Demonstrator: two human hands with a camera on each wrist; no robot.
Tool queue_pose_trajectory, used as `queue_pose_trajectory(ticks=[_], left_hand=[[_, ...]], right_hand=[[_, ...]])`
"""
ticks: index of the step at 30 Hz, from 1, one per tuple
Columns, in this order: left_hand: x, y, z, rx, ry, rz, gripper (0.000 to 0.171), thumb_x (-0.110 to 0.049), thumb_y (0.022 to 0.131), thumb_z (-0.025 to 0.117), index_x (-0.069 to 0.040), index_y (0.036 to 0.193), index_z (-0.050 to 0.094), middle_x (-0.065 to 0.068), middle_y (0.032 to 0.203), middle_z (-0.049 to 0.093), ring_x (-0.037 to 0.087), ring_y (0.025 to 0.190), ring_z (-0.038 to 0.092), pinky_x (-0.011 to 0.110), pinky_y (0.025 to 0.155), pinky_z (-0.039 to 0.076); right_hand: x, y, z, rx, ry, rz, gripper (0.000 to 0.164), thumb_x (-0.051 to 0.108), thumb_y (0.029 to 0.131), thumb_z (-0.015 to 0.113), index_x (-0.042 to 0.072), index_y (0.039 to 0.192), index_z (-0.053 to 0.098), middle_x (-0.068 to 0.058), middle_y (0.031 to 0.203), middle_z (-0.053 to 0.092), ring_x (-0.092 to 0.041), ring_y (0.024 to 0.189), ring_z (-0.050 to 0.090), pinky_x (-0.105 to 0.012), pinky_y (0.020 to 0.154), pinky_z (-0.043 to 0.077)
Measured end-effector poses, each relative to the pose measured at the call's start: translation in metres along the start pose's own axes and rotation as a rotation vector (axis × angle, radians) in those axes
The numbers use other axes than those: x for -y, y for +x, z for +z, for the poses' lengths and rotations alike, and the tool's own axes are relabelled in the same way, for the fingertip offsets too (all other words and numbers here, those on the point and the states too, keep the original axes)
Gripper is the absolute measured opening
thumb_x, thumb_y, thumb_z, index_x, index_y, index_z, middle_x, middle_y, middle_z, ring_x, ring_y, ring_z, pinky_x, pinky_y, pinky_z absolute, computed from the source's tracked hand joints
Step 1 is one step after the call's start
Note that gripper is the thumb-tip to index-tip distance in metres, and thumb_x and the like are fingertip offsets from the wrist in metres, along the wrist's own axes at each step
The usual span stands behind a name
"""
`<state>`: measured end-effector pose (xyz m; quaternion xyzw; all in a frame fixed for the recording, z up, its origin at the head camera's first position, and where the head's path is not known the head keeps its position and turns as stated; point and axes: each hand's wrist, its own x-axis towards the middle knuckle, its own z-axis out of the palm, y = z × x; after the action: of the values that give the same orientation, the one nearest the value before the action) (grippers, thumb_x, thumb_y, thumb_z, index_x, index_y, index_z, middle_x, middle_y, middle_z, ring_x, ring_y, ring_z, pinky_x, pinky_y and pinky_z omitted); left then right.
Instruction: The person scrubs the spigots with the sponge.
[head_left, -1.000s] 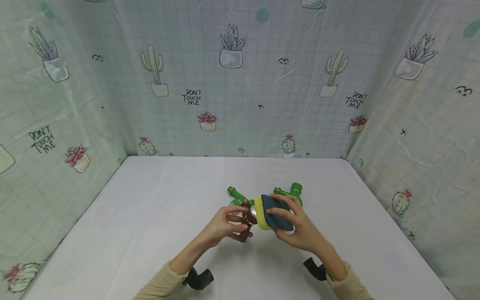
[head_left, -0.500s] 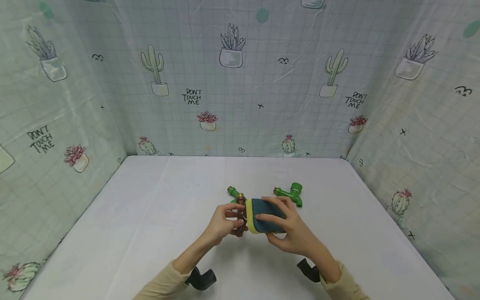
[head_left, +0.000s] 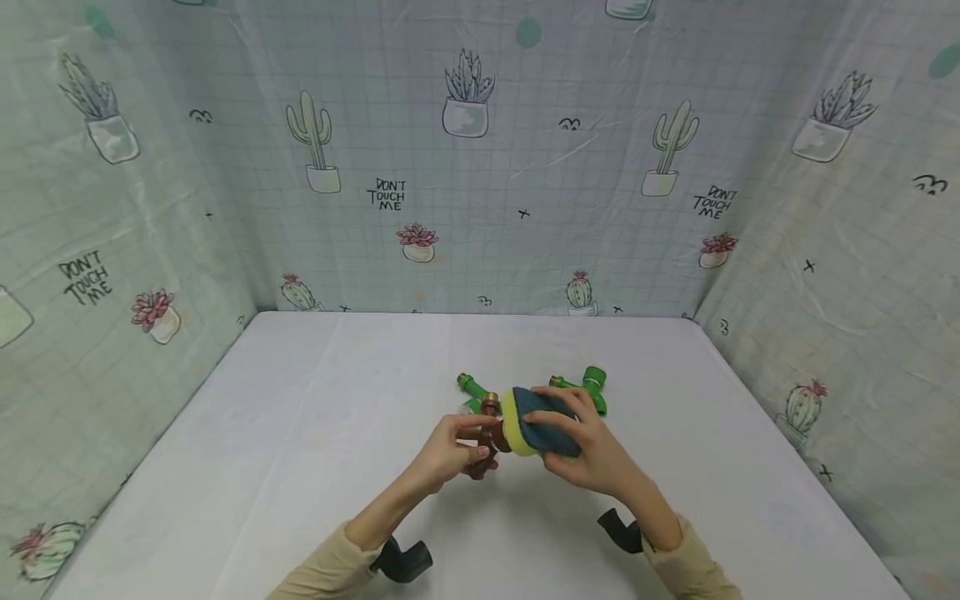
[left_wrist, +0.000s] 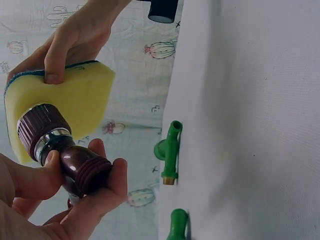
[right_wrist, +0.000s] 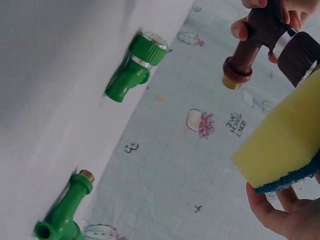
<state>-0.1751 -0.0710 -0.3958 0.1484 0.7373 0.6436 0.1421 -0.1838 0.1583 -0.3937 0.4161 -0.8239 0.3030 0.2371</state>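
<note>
My left hand (head_left: 448, 452) grips a dark brown plastic tap (left_wrist: 82, 167) above the table, fingers and thumb around its body. The tap has a ribbed knob, a silver collar and a brass-coloured threaded end, which shows in the right wrist view. In my right hand (head_left: 592, 437) is a two-layer sponge (head_left: 550, 422), yellow foam on one side and dark blue scouring pad on the other. Its yellow face lies against the tap's knob (left_wrist: 42, 131). The fingers of the right hand spread over the blue side.
Two green taps lie on the white table (head_left: 337, 400) beyond the hands: the left green tap (head_left: 471, 385), partly hidden behind the brown one, and the right green tap (head_left: 594, 387). Patterned cloth walls (head_left: 525, 250) enclose the table at the back and sides.
The sponge moved left over the tap's knob, then back slightly right and tilted, uncovering part of the knob. Both hands keep their holds; the left has shifted only a little.
</note>
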Motion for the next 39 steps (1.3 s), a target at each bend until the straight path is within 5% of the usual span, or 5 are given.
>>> queue_pose_trajectory(ticks=[19,28,39], left_hand=[[0.008,0.000,-0.002,-0.015,-0.013,-0.011,0.034,0.007,0.084,0.051,0.004,0.118,0.052,0.028,0.110,0.057,0.027,0.076,0.067,0.036,0.062,0.056],[0.003,0.000,-0.003,0.116,-0.202,-0.012,0.043,0.005,0.087,0.047,0.002,0.130,0.039,0.030,0.120,0.047,0.034,0.087,0.065,0.043,0.072,0.054],[0.005,0.003,-0.008,0.151,-0.360,-0.050,0.047,-0.012,0.091,0.050,-0.003,0.135,0.034,0.029,0.127,0.045,0.023,0.094,0.064,0.044,0.083,0.051]], right_hand=[[-0.020,0.004,0.000,-0.050,-0.073,-0.019,0.051,0.012,0.070,0.066,0.025,0.118,0.054,-0.012,0.131,0.043,-0.026,0.108,0.037,-0.044,0.075,0.046],[-0.027,0.001,0.002,-0.059,-0.163,-0.024,0.046,0.016,0.072,0.065,0.025,0.116,0.056,-0.014,0.129,0.045,-0.028,0.105,0.039,-0.046,0.076,0.044],[-0.022,-0.007,0.013,-0.041,-0.208,-0.006,0.045,0.018,0.071,0.067,0.028,0.113,0.058,-0.013,0.128,0.047,-0.027,0.107,0.039,-0.048,0.077,0.046]])
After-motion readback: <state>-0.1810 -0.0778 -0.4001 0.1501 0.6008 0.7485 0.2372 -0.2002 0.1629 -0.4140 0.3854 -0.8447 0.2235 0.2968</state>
